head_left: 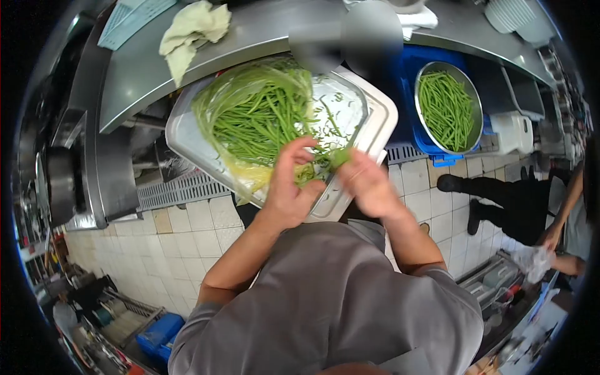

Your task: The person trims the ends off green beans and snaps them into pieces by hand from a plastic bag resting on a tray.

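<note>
Your left hand (290,187) is loosely open near the bagged green beans (259,119). Your blurred right hand (370,185) pinches something green (339,158).

Both forearms reach forward and angle inward, elbows bent. The left hand (292,184) is half open, its palm turned inward, fingers curving toward the other side and thumb standing apart from them. The right hand (369,187) is blurred, its fingers bunched in a pinch and pointing inward, above the right wrist (394,214). The two hands are near each other, apart
</note>
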Demonstrator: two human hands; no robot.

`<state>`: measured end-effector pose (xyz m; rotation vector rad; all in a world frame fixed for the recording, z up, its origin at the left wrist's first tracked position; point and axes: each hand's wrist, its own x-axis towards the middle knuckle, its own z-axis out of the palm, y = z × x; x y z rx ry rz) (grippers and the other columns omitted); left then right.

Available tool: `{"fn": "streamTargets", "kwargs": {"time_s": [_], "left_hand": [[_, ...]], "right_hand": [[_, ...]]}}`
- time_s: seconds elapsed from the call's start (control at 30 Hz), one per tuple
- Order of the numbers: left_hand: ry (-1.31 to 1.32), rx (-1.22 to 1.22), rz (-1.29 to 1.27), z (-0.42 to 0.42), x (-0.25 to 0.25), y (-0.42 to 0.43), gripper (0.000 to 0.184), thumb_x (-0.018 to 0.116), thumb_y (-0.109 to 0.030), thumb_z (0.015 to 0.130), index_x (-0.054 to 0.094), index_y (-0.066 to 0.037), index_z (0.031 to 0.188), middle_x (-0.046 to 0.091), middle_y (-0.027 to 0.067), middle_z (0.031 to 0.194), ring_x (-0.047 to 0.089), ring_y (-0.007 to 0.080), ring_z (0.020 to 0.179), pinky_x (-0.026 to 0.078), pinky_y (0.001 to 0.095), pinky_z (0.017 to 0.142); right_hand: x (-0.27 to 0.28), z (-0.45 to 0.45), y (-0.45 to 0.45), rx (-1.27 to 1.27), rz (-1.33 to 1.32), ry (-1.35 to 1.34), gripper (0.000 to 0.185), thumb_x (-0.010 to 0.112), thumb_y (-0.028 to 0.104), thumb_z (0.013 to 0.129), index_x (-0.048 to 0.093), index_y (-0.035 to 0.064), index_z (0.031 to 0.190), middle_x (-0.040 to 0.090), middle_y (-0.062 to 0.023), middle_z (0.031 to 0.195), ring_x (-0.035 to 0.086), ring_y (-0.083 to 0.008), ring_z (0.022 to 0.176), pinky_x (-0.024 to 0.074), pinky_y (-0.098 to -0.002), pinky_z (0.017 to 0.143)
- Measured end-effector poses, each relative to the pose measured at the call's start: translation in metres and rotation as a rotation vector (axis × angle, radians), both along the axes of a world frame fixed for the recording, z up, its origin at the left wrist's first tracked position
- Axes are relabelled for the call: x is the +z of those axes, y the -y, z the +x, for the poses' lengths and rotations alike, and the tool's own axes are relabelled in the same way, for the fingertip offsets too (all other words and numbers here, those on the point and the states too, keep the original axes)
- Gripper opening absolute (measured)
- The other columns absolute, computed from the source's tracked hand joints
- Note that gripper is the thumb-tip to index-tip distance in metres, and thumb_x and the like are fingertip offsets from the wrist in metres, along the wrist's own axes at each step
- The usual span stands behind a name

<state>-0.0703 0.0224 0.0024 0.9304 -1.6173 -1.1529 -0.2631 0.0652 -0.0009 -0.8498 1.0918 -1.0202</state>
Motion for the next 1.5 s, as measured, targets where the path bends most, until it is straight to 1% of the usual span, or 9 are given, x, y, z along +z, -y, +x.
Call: {"fn": "streamTargets", "kwargs": {"time_s": [0.1,0.2,0.3,0.33,0.6,0.97,1.17,1.37,1.5], "left_hand": [[0.509,0.084,0.146,0.024,0.005,0.022,0.051,0.074,-0.019,0.092,0.057,-0.008,0.139,0.06,0.0125,0.112,0.062,0.0255,0.097,0.052,0.0377,0.083],[0.902,0.182,-0.086,0.04,-0.015,0.038,0.047,0.075,-0.031,0.093,0.061,-0.012,0.133,0.061,0.016,0.113,0.065,0.0339,0.096,0.053,0.0439,0.08],[0.883,0.241,-0.116,0.038,-0.026,0.045,0.042,0.074,-0.034,0.093,0.063,-0.012,0.126,0.062,0.0182,0.113,0.064,0.0396,0.1,0.053,0.0479,0.083],[0.89,0.256,-0.108,0.037,-0.028,0.047,0.04,0.074,-0.033,0.092,0.063,-0.011,0.124,0.062,0.0179,0.112,0.065,0.0392,0.1,0.053,0.0478,0.083],[0.576,0.31,0.118,0.043,-0.038,0.054,0.025,0.071,-0.004,0.09,0.062,-0.005,0.113,0.065,0.0123,0.096,0.062,0.0226,0.076,0.051,0.0355,0.07],[-0.48,0.172,0.465,0.074,-0.014,0.043,0.051,0.051,0.004,0.102,0.035,-0.008,0.148,0.067,0.015,0.113,0.068,0.0215,0.091,0.053,0.0329,0.077],[-0.58,-0.059,0.666,0.064,-0.015,0.024,0.068,0.051,0.002,0.103,0.017,-0.01,0.161,0.067,0.0172,0.117,0.066,0.0182,0.086,0.053,0.0313,0.075],[-0.261,-0.131,0.644,0.05,-0.023,0.009,0.051,0.054,-0.002,0.104,0.035,-0.004,0.151,0.07,0.0078,0.11,0.06,0.0099,0.077,0.05,0.0248,0.07],[-0.233,-0.137,0.644,0.047,-0.026,0.011,0.038,0.054,-0.003,0.105,0.042,-0.002,0.141,0.07,0.0054,0.109,0.058,0.0076,0.075,0.049,0.0229,0.068]], "right_hand": [[-0.006,-0.095,0.029,-0.596,-0.376,-0.577,0.018,0.056,0.014,0.106,0.062,0.0013,0.117,0.061,-0.0033,0.09,0.055,-0.0089,0.084,0.0478,-0.0279,0.073],[-0.038,-0.208,0.062,-0.891,-0.459,-1.413,0.039,0.059,0.02,0.103,0.055,0.0013,0.137,0.067,-0.0197,0.119,0.065,-0.0326,0.109,0.0521,-0.0458,0.091],[-0.093,-0.26,0.068,-0.325,-0.078,-1.943,0.051,0.058,0.028,0.103,0.048,0.0055,0.147,0.054,-0.0205,0.147,0.052,-0.0404,0.134,0.0461,-0.0524,0.106],[-0.1,-0.26,0.07,-0.347,-0.015,-1.843,0.054,0.056,0.032,0.102,0.047,0.0086,0.15,0.044,-0.0169,0.157,0.039,-0.0403,0.145,0.0393,-0.0543,0.114],[-0.046,-0.152,0.051,-0.958,-0.505,-1.256,0.031,0.067,0.009,0.093,0.066,-0.002,0.122,0.065,-0.0228,0.126,0.061,-0.0399,0.118,0.046,-0.0475,0.104],[-0.027,0.012,0.041,-0.253,-0.587,-0.579,0.025,0.062,-0.002,0.094,0.067,-0.0028,0.118,0.069,-0.015,0.11,0.068,-0.0184,0.083,0.055,-0.0295,0.077],[-0.007,0.044,0.056,-0.033,-0.531,-0.342,0.027,0.064,-0.002,0.094,0.068,-0.004,0.12,0.069,-0.014,0.108,0.067,-0.0146,0.083,0.0538,-0.0256,0.073],[0.001,0.032,0.065,0.148,-0.515,-0.551,0.023,0.07,0.003,0.091,0.073,0.0023,0.114,0.07,-0.0135,0.091,0.069,-0.0256,0.078,0.0544,-0.0317,0.072],[-0.003,0.033,0.06,0.078,-0.474,-0.417,0.018,0.071,0.002,0.091,0.073,-0.0001,0.109,0.071,-0.0089,0.09,0.069,-0.0176,0.077,0.0536,-0.0293,0.069]]}}
